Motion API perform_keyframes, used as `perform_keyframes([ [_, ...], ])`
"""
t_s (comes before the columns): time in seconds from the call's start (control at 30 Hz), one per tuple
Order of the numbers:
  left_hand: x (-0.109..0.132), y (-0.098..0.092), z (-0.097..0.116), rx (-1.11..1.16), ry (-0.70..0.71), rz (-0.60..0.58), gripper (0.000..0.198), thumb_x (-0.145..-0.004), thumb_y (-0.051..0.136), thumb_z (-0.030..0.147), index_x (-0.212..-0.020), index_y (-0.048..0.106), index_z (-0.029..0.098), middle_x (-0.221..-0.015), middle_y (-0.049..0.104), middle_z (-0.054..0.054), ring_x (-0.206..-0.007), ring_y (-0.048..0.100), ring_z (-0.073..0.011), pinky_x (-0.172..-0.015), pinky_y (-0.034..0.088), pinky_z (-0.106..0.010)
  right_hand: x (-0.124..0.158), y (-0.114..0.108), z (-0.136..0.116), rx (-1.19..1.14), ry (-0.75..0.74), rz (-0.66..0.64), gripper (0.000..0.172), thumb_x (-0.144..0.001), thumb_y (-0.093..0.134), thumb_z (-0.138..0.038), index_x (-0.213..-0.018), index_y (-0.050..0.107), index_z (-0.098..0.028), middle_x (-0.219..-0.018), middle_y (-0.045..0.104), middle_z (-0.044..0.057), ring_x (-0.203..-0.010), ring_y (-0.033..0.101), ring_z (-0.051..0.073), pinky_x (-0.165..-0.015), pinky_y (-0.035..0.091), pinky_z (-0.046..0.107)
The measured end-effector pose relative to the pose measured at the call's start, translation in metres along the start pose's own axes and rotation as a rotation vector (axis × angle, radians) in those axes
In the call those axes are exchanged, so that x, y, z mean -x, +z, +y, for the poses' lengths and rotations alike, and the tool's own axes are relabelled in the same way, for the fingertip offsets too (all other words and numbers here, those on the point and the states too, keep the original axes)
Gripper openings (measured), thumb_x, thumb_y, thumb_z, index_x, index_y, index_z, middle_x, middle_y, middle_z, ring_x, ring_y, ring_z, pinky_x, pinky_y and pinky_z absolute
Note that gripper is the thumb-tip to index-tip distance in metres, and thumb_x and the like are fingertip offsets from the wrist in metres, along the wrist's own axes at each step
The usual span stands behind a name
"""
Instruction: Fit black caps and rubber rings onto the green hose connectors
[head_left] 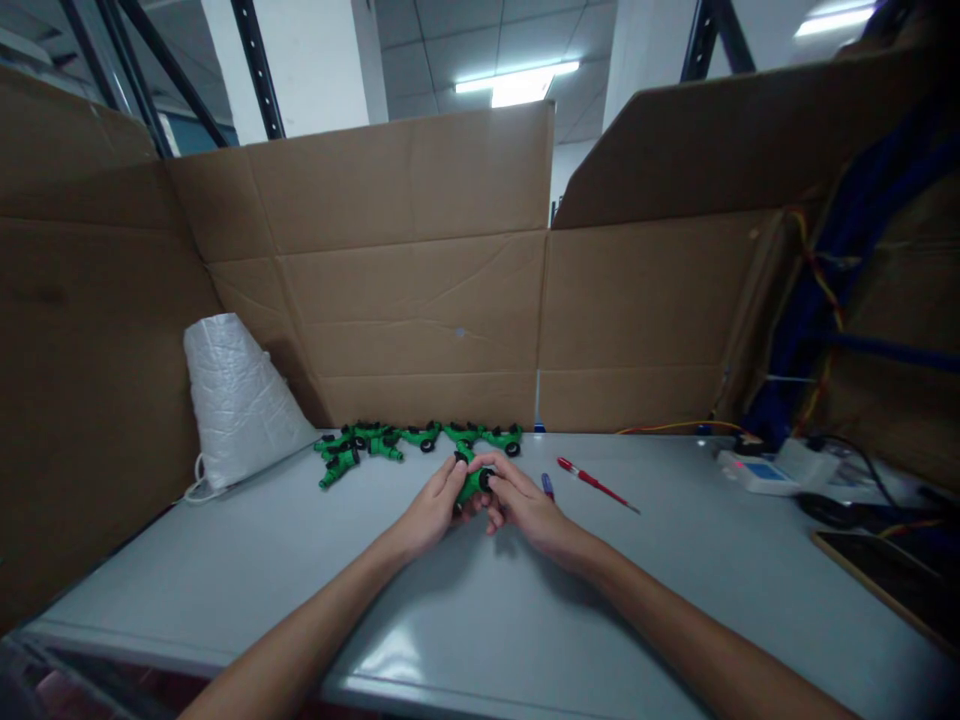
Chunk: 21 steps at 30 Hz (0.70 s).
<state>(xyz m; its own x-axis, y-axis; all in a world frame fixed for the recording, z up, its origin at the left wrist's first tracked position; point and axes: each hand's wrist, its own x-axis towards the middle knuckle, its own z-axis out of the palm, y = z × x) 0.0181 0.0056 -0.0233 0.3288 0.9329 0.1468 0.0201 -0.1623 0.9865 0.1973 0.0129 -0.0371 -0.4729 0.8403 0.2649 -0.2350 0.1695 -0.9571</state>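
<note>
Both of my hands meet above the middle of the table, around a small green plastic piece with black round parts (472, 486). My left hand (435, 505) grips it from the left, thumb on its near side. From the right, my right hand (525, 508) has its thumb and fingers closed on the black round end. Fingers hide part of the piece, so its exact kind is unclear. Several similar green pieces (386, 447) lie in a cluster behind and to the left. A red screwdriver (596, 484) rests right of my hands, and a blue-handled tool (547, 486) lies partly behind my right hand.
Cardboard walls (412, 300) enclose the grey table (255, 560) at the back and sides. A white wrapped bundle (240, 400) stands at the back left. On the right are a white power strip (757, 472), cables and a dark flat panel (885, 585).
</note>
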Motion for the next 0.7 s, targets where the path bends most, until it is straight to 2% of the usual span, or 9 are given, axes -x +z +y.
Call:
perform_keyframes([
  [0.17, 0.000, 0.000, 0.002, -0.092, 0.060, 0.028, 0.055, -0.096, 0.054, 0.072, -0.099, 0.061, 0.018, -0.083, 0.063, -0.002, -0.079, 0.058, -0.0185, -0.074, 0.046, -0.030, 0.001, -0.003, -0.001, -0.006, -0.001, -0.021, 0.036, -0.094, 0.055, -0.053, -0.119, 0.052, -0.026, -0.077, 0.054, -0.006, -0.051, 0.045, 0.010, -0.058, 0.054, 0.029],
  [0.27, -0.002, -0.001, 0.005, -0.123, 0.115, 0.064, 0.053, -0.095, 0.058, 0.070, -0.099, 0.065, 0.017, -0.093, 0.065, -0.004, -0.092, 0.059, -0.0213, -0.089, 0.046, -0.032, 0.001, -0.003, -0.003, -0.023, 0.001, -0.014, 0.034, -0.095, 0.055, -0.051, -0.118, 0.052, -0.026, -0.077, 0.054, -0.007, -0.049, 0.042, 0.009, -0.057, 0.053, 0.028],
  [0.33, -0.004, -0.003, 0.005, -0.129, 0.136, 0.089, 0.051, -0.094, 0.061, 0.067, -0.100, 0.067, 0.017, -0.096, 0.065, -0.004, -0.097, 0.058, -0.0221, -0.092, 0.045, -0.032, 0.002, -0.002, -0.004, -0.017, -0.007, 0.007, 0.033, -0.094, 0.057, -0.050, -0.118, 0.053, -0.026, -0.077, 0.052, -0.007, -0.048, 0.042, 0.009, -0.056, 0.053, 0.028],
  [0.43, -0.008, -0.007, 0.002, -0.129, 0.159, 0.114, 0.049, -0.094, 0.064, 0.065, -0.100, 0.066, 0.017, -0.094, 0.063, -0.003, -0.094, 0.055, -0.0205, -0.087, 0.045, -0.029, 0.002, -0.001, -0.006, -0.012, -0.016, 0.039, 0.036, -0.096, 0.058, -0.049, -0.124, 0.053, -0.027, -0.076, 0.050, -0.008, -0.051, 0.045, 0.010, -0.058, 0.054, 0.029],
  [0.53, -0.010, -0.010, -0.003, -0.105, 0.150, 0.086, 0.050, -0.093, 0.066, 0.066, -0.103, 0.063, 0.017, -0.086, 0.057, 0.000, -0.079, 0.051, -0.0158, -0.072, 0.044, -0.026, 0.003, -0.001, -0.006, 0.015, -0.041, 0.091, 0.041, -0.096, 0.061, -0.052, -0.127, 0.051, -0.028, -0.079, 0.051, -0.006, -0.054, 0.047, 0.012, -0.058, 0.053, 0.030],
  [0.6, -0.011, -0.009, -0.005, -0.073, 0.130, 0.054, 0.054, -0.090, 0.068, 0.067, -0.107, 0.062, 0.016, -0.082, 0.053, 0.002, -0.071, 0.049, -0.0139, -0.064, 0.043, -0.025, 0.003, 0.000, -0.005, 0.086, -0.089, 0.133, 0.047, -0.092, 0.069, -0.053, -0.126, 0.051, -0.027, -0.086, 0.055, -0.004, -0.062, 0.054, 0.014, -0.059, 0.052, 0.029],
  [0.7, -0.010, -0.007, -0.007, -0.015, 0.116, 0.020, 0.056, -0.089, 0.071, 0.065, -0.113, 0.062, 0.016, -0.084, 0.054, 0.001, -0.074, 0.055, -0.0149, -0.068, 0.048, -0.026, 0.004, -0.001, -0.005, 0.197, -0.179, 0.182, 0.048, -0.087, 0.077, -0.050, -0.121, 0.053, -0.026, -0.094, 0.061, 0.000, -0.077, 0.062, 0.018, -0.067, 0.053, 0.030],
])
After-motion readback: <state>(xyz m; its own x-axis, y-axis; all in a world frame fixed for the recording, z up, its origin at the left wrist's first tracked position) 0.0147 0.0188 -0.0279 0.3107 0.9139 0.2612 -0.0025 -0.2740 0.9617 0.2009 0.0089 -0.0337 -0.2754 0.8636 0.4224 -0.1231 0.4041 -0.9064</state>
